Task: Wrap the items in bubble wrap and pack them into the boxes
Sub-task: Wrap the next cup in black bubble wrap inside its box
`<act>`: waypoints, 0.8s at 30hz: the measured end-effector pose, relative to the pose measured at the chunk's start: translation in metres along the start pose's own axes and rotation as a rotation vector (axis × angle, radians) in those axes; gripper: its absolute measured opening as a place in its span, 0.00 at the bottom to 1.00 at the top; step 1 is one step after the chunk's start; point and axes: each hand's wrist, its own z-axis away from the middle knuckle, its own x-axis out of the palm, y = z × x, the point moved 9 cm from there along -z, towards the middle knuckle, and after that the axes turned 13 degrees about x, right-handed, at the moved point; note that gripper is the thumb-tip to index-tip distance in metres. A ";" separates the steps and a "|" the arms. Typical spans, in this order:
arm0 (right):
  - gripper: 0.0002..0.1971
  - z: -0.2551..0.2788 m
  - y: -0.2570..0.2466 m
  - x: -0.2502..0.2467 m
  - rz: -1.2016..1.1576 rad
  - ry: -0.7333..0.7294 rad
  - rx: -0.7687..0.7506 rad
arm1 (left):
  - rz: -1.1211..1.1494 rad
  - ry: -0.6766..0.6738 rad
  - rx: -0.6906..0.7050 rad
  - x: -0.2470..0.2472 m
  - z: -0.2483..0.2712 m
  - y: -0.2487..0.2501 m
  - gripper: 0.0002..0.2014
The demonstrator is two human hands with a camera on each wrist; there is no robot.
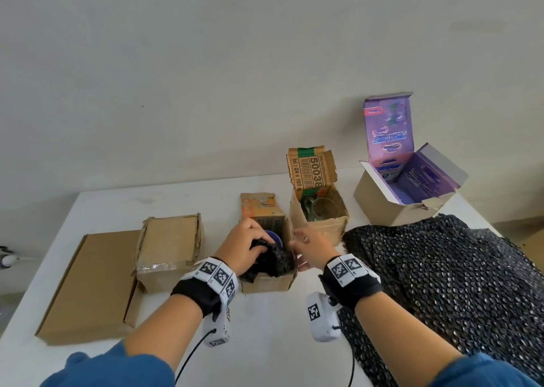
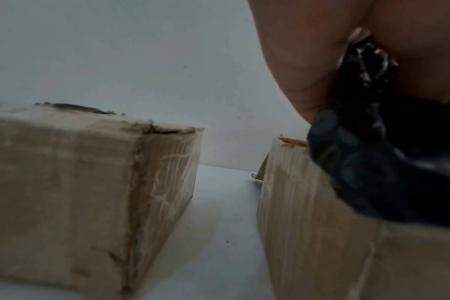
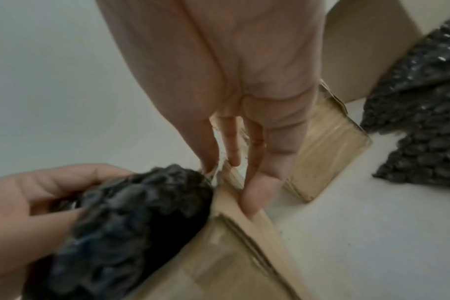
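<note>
Wrapped bundle (image 1: 275, 261) gripped by left hand (image 1: 245, 243), contents hidden; right hand (image 1: 310, 248) relaxed.

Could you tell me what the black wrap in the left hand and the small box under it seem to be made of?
The black wrap, gripped by the left hand, looks like thin glossy plastic bubble wrap: rows of small raised cells catch the light. The small box looks like plain brown corrugated cardboard, matte, with worn, frayed edges; the right hand rests against its rim.
</note>
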 end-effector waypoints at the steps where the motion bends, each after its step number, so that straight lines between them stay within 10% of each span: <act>1: 0.23 -0.001 0.002 0.001 -0.040 -0.010 0.008 | -0.024 -0.036 0.013 0.007 0.000 0.001 0.12; 10: 0.21 -0.005 0.003 -0.002 -0.108 -0.015 -0.005 | -0.236 -0.345 0.019 0.052 -0.004 0.002 0.16; 17: 0.20 -0.007 0.001 -0.004 -0.066 0.017 0.004 | 0.001 -0.157 0.002 0.043 -0.002 0.003 0.12; 24: 0.17 -0.007 -0.001 -0.005 -0.073 0.033 0.021 | 0.059 -0.293 0.018 0.054 0.007 0.016 0.16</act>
